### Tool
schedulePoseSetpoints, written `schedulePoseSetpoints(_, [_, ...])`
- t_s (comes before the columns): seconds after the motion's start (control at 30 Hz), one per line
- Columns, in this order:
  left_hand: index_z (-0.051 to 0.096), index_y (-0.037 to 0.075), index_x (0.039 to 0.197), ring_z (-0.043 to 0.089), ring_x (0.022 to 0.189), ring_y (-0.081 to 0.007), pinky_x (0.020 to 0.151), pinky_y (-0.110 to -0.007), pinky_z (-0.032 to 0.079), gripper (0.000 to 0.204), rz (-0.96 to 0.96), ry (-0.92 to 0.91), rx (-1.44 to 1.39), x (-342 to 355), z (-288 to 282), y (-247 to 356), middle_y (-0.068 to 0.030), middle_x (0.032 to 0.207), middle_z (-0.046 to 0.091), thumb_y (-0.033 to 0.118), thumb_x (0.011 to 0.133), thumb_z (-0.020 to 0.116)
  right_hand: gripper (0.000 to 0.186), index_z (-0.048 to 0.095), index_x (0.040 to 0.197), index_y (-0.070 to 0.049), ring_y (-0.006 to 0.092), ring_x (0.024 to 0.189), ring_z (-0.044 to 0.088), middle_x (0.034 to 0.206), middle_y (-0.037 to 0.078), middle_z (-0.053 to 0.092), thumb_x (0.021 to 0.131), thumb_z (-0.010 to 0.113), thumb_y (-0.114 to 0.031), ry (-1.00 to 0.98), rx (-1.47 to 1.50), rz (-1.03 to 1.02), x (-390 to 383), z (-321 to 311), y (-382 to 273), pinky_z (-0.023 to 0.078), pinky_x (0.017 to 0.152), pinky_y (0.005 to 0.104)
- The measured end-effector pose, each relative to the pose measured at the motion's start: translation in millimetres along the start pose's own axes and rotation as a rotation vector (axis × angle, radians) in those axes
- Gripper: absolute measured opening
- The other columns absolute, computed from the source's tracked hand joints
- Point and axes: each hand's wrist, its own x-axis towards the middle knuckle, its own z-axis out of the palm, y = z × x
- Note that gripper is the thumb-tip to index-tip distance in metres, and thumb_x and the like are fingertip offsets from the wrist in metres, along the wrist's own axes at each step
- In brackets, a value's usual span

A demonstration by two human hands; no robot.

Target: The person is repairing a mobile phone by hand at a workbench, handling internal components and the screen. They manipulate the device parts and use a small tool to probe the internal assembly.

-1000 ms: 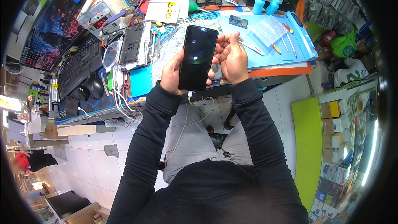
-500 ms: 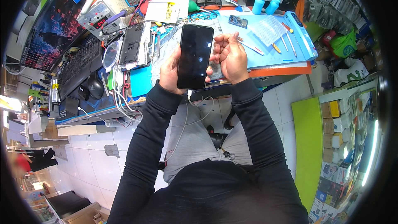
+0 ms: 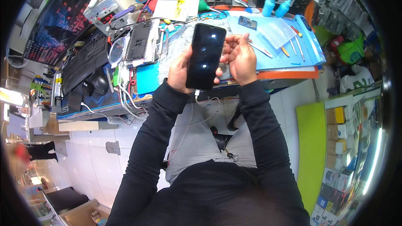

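Note:
A black smartphone [image 3: 205, 60] with a dark screen stands over the front of the workbench, tilted slightly to the right. My left hand [image 3: 179, 69] is closed around it, thumb along the left edge and fingertips showing past the right edge. Spots of light shine on the glass. A white charging cable [image 3: 197, 93] is plugged into the phone's lower end and hangs toward my lap. Close by the phone's right edge is my right hand [image 3: 242, 60], fingers loosely bent and apart, with nothing visible in it. Whether its fingertips touch the phone is unclear.
On the blue mat [image 3: 268, 58] lie a circuit board [image 3: 247, 22], bubble wrap [image 3: 277, 32] and several slim tools. Two light-blue bottles [image 3: 269, 5] stand behind. Leftward are an opened phone body [image 3: 138, 39], a mouse [image 3: 100, 83], a keyboard [image 3: 86, 60] and bundled white cables [image 3: 122, 92].
The whole view has shifted a little, so the bench appears farther right. The phone leans slightly differently, and brighter light spots show on its screen. My left hand keeps its hold.

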Motion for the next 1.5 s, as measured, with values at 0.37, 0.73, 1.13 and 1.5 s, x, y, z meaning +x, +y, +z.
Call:
schedulePoseSetpoints(0.37, [0.045, 0.005, 0.151, 0.071, 0.096, -0.036, 0.08, -0.05, 0.062, 0.066, 0.005, 0.058, 0.076, -1.1, 1.0, 0.1, -0.0212, 0.128, 0.065, 0.054, 0.108, 0.032, 0.058, 0.054, 0.112, -0.002, 0.0182, 0.064, 0.061, 0.084, 0.007, 0.056, 0.111, 0.034, -0.057, -0.034, -0.001, -0.002, -2.7, -2.1, -3.7, 0.053, 0.056, 0.0339])
schedulePoseSetpoints(0.73, [0.046, 0.005, 0.151, 0.071, 0.096, -0.0361, 0.081, -0.05, 0.061, 0.066, 0.014, 0.008, 0.024, 1.2, -1.9, -1.7, -0.0217, 0.13, 0.064, 0.053, 0.11, 0.029, 0.057, 0.055, 0.111, -0.003, 0.0167, 0.065, 0.06, 0.086, 0.007, 0.058, 0.111, 0.033, -0.055, -0.027, -0.006, 0.0, -0.6, -3.3, -3.4, 0.052, 0.058, 0.0324])
schedulePoseSetpoints(1.13, [0.047, 0.006, 0.148, 0.073, 0.093, -0.0375, 0.075, -0.05, 0.063, 0.057, 0.032, 0.048, -0.002, 0.1, 4.1, -2.6, -0.0224, 0.123, 0.066, 0.047, 0.111, 0.033, 0.061, 0.056, 0.108, -0.002, 0.0165, 0.061, 0.062, 0.081, 0.005, 0.056, 0.11, 0.033, -0.058, -0.019, -0.028, -0.028, 0.3, -3.4, -0.7, 0.05, 0.056, 0.0291])
schedulePoseSetpoints(1.5, [0.046, 0.004, 0.149, 0.073, 0.095, -0.0353, 0.077, -0.049, 0.063, 0.061, 0.036, 0.004, 0.008, 0.0, 7.8, -2.3, -0.0225, 0.125, 0.066, 0.048, 0.11, 0.032, 0.061, 0.056, 0.107, -0.002, 0.0152, 0.062, 0.062, 0.08, 0.004, 0.056, 0.109, 0.034, -0.059, -0.032, -0.008, -0.022, -1.5, 1.2, -4.2, 0.053, 0.056, 0.029])
